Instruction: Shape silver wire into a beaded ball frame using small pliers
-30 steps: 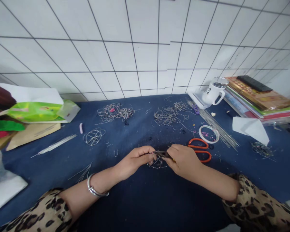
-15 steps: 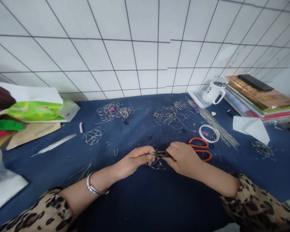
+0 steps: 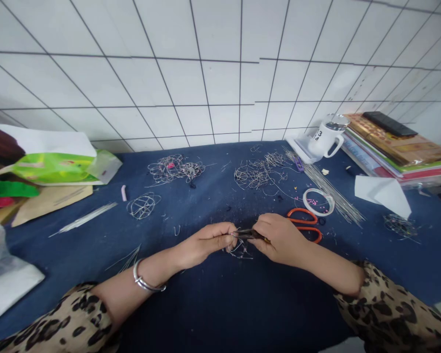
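Observation:
Near the middle of the table, my left hand (image 3: 209, 243) pinches a small bent-wire piece (image 3: 242, 251) between thumb and fingers. Part of the wire hangs below the fingertips, with small pinkish specks on it. My right hand (image 3: 279, 239) is wrapped around a pair of dark pliers (image 3: 248, 234), whose jaws point left and meet the wire at my left fingertips. The handles are mostly hidden in my palm. Just behind my right hand lie orange-handled scissors (image 3: 308, 236), their blades covered by the hand.
Wire tangles (image 3: 259, 171) lie toward the wall, with a round wire frame (image 3: 143, 206) at left. Straight wires (image 3: 338, 198) lie at right by a white ring (image 3: 330, 208) around pink beads. A white mug (image 3: 325, 139) stands before stacked books (image 3: 400, 147). A green packet (image 3: 55, 168) lies left.
Both hands keep their places and holds. The pliers' jaws have shifted very slightly at the wire; the whole view has moved a little.

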Demonstrator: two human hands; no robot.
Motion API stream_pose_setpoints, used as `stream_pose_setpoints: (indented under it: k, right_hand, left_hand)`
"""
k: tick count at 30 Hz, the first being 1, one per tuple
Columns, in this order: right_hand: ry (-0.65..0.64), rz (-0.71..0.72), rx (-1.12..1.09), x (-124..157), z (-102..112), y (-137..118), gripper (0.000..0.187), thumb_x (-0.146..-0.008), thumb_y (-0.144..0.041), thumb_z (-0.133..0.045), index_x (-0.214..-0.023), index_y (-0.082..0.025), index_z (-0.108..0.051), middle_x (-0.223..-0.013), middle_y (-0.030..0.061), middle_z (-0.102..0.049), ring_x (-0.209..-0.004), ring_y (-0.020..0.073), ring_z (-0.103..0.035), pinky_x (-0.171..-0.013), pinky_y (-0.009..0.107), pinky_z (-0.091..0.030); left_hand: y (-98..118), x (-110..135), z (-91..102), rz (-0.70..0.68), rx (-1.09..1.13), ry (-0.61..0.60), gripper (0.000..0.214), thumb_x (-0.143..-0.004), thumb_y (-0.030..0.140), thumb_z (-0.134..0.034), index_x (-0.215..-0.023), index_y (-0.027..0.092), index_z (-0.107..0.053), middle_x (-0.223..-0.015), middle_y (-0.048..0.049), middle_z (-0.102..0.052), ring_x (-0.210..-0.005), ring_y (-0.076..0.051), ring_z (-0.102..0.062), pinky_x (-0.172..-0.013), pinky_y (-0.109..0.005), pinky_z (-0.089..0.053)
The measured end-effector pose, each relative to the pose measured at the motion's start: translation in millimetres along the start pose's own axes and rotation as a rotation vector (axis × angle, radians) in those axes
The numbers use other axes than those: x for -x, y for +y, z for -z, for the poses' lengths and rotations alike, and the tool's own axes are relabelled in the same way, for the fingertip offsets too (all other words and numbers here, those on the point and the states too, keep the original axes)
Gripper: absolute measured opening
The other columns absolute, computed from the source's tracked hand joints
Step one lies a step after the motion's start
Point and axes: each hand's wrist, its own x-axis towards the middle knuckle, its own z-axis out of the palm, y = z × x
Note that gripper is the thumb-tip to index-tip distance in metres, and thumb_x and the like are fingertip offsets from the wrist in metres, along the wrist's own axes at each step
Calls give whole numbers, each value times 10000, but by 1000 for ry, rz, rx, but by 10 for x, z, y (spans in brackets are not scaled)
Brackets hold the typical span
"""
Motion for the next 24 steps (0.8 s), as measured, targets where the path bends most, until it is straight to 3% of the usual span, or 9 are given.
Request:
stream_pose_setpoints:
  k: [8,24]
  right_hand:
    - [7,29,174,-4,48,-7,191,-849,-307,-446,-750,-163,-525,-739,34,-493,-703,150,-408,-647,289,-293]
    - [-36,58,241,0,-22,8,163,-829,-305,-443,-741,-179,-497,-733,26,-498,-681,151,-414,-617,292,-271]
  left_hand:
    - [2,1,19,-18,-91,-16,201,-895,283,-425,-803,132,-520,-726,-12,-446,-688,-135,-404,-666,-270,-347]
    - [-8,10,26,22,-37,-65,211,-882,275,-450,-758,123,-527,-690,-5,-447,-659,-126,-400,-622,-256,-319]
